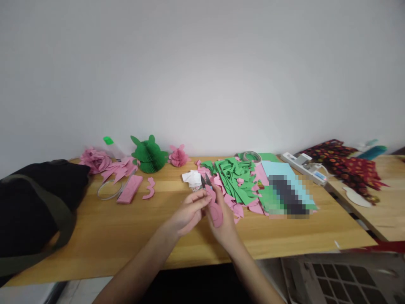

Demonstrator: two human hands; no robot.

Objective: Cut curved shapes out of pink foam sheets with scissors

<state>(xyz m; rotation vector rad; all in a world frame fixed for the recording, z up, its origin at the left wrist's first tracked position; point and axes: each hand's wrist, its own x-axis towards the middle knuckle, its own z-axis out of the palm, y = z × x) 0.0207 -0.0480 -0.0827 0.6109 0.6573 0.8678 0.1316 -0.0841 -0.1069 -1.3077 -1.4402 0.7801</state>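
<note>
My left hand (189, 212) pinches the edge of a pink paper cutout (216, 214) with curved edges and a faint drawn line. Behind the paper, my right hand (225, 221) is closed around a pair of scissors. The dark scissor blades (205, 180) point up and away, parted and close to the paper's top end; the handles are hidden. Just beyond both hands lie a crumpled white tissue (191, 178) and a heap of green paper scraps (236, 179) mixed with pink ones. A wavy pink paper piece (149, 188) rests to the left.
A green honeycomb paper figure (149, 155) and a smaller pink one (178, 156) stand near the wall. Folded pink paper (130, 189) lies left, near a black bag (28, 211). On the right are a tape roll (252, 156), blue sheets (278, 169) and a power strip (304, 167).
</note>
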